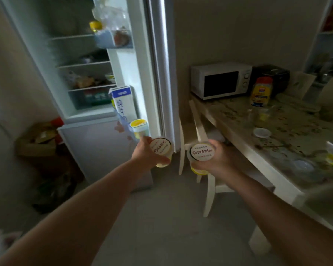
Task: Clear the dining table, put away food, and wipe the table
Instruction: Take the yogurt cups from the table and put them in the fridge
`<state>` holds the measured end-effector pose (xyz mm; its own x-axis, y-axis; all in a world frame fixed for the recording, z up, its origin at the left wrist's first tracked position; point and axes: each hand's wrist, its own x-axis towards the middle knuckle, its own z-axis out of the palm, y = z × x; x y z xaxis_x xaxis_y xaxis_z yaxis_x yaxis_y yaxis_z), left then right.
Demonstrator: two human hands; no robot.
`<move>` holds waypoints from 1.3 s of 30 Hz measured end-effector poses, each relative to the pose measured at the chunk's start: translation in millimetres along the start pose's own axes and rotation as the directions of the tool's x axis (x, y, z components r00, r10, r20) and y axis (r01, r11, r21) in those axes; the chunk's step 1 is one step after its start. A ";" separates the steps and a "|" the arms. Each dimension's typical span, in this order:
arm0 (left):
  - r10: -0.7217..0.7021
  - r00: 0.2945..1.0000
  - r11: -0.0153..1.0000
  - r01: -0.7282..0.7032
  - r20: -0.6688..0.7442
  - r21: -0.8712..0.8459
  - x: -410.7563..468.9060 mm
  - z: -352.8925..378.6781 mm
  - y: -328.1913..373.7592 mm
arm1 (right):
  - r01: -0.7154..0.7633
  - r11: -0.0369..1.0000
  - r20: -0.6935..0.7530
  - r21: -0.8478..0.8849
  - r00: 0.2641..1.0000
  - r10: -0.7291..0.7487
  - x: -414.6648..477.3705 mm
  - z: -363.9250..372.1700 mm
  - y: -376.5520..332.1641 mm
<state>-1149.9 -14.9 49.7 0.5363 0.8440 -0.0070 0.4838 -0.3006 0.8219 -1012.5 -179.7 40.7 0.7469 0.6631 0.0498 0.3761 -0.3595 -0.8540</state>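
Observation:
My left hand (145, 153) grips a lidded yellow dessert cup (161, 148) just below the open fridge door's lower shelf. My right hand (216, 158) holds a second cup of the same kind (200, 153) in front of the white chair. The fridge (81, 54) stands open, its door shelf holding a blue-and-white milk carton (121, 103) and another yellow cup (138, 126). The dining table (288, 120) at right carries a yellow bottle (260, 92), a small white lid (261, 133) and clear containers (304, 167).
A white microwave (220, 79) and a dark cooker (273, 75) sit at the table's far end. A white chair (202, 143) stands between fridge door and table. A cardboard box (38, 139) and dark bags lie on the floor left of the fridge.

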 end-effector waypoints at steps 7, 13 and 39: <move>-0.033 0.980 0.999 0.029 -0.195 -0.023 27.4 -88.7 -28.5 | 0.148 0.984 0.079 -0.095 0.987 -0.140 24.3 64.5 -59.3; -0.101 0.955 0.995 0.105 -0.277 -0.003 77.0 -142.9 -57.0 | 0.259 0.962 0.131 -0.091 0.960 -0.246 74.4 132.6 -114.4; 0.078 0.996 0.996 -0.076 0.036 -0.055 291.0 -228.4 -110.4 | 0.023 0.977 -0.271 -0.212 0.959 -0.081 242.3 283.3 -200.0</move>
<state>-1205.2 365.3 87.0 0.5972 0.8013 0.0365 0.4027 -0.3388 0.8503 -1062.1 238.9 76.8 0.8343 0.4876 0.2574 0.5009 -0.4751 -0.7235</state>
